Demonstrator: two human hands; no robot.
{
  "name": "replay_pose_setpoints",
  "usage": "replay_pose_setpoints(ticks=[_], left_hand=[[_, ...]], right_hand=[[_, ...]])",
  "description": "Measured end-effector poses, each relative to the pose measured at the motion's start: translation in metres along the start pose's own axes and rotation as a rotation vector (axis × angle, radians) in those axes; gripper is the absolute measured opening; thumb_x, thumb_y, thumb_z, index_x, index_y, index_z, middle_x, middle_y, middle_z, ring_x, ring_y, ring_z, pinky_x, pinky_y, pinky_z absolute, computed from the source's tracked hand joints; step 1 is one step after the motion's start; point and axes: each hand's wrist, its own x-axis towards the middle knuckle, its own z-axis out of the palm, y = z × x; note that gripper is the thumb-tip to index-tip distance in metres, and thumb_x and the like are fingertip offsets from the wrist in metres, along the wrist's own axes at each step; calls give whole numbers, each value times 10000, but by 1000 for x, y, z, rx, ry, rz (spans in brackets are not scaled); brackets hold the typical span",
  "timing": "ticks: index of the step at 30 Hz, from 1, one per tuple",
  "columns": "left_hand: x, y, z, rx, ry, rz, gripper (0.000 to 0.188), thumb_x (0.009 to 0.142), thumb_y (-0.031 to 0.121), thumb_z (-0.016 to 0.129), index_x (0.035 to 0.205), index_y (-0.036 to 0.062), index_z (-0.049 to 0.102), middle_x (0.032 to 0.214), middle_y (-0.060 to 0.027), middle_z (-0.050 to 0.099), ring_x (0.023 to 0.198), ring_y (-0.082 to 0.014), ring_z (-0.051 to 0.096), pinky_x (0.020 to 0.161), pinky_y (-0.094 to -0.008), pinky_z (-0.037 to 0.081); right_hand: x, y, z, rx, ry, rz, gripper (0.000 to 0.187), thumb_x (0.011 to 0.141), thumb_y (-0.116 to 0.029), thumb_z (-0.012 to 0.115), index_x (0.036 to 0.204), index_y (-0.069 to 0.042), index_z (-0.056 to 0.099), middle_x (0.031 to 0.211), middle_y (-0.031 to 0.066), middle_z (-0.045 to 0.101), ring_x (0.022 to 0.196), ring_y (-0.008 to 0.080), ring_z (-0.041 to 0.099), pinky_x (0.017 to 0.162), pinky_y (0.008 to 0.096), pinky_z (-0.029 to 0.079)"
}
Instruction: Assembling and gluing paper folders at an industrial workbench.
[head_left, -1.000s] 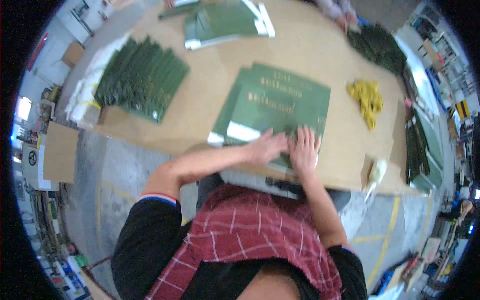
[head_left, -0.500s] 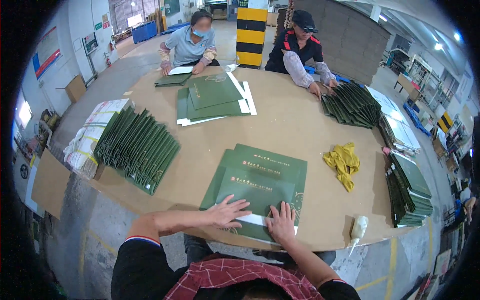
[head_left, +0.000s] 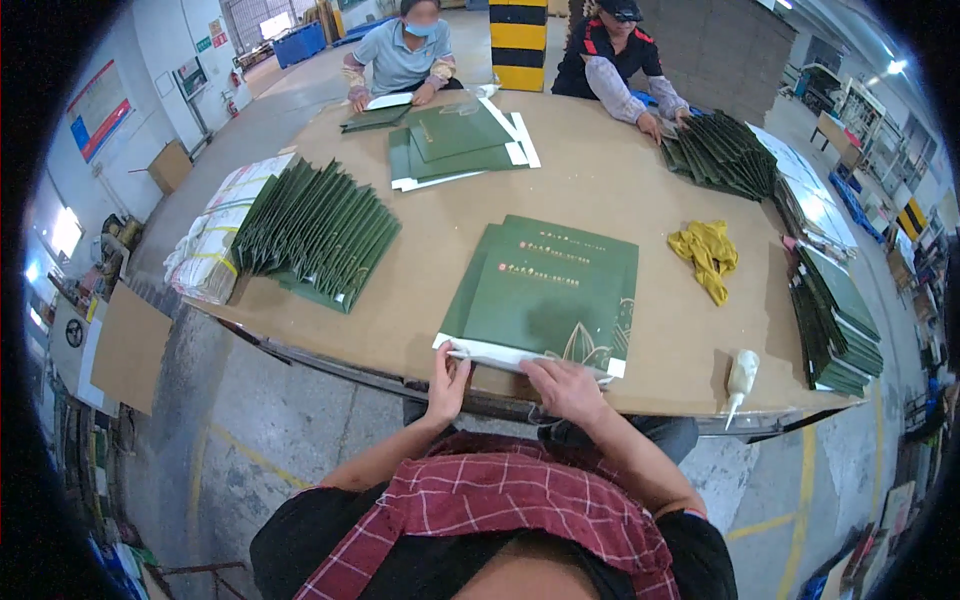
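Observation:
A green printed card sheet [head_left: 535, 300] with a white near edge lies on top of several overlapping green sheets [head_left: 590, 236] at the table's front. My left hand [head_left: 447, 388] pinches the white edge near its left end, thumb and fingers closed on it. Farther right along the same edge, my right hand [head_left: 567, 388] has its fingers curled and pressed together on the white strip. Part of the strip under the right fingers is hidden.
A yellow cloth [head_left: 705, 258] and a white glue bottle [head_left: 742, 376] lie to the right. Folded green sleeves stand in rows at left [head_left: 318, 228] and right [head_left: 835, 320]. Across the table, two people handle green pieces beside a stack of green sheets [head_left: 455, 135].
My hands were spread flat on the sheets; now both have come to the near edge and closed on the white strip. The view has tilted down, so everything sits higher.

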Motion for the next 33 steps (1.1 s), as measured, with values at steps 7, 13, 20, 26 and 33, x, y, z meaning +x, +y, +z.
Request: replay_pose_setpoints(ticks=[7,13,20,26,33], left_hand=[[12,-5,29,-65,37,-8,294,796,143,628,975,20,429,753,-15,467,668,-103,442,621,-243,396],[35,-1,36,159,-356,261,198,753,38,627,934,8,552,993,-91,516,923,-161,528,711,-253,468],[99,15,14,527,-522,496,244,742,118,622,952,-1,583,951,-113,489,791,-217,529,640,-317,455],[111,11,13,731,-567,756,219,720,208,647,796,24,556,833,-100,464,833,-248,505,696,-345,432],[146,8,0,816,-687,1351,259,732,300,609,811,56,576,890,-68,528,898,-225,485,790,-372,361]], right_hand=[[48,46,11,860,-641,712,368,823,-164,502,1175,-68,461,826,131,605,687,194,590,615,314,478],[58,76,55,346,-680,221,566,769,-300,575,1248,-74,375,881,194,601,765,344,585,684,402,456],[77,74,56,512,-564,176,401,817,-306,516,1156,-108,436,832,170,596,782,339,580,696,390,448],[87,92,53,441,-615,209,314,787,-256,517,1044,-76,508,848,157,604,783,328,585,676,388,445],[111,109,81,276,-696,183,333,798,-261,505,1017,-13,471,913,209,581,859,377,559,738,421,446]])
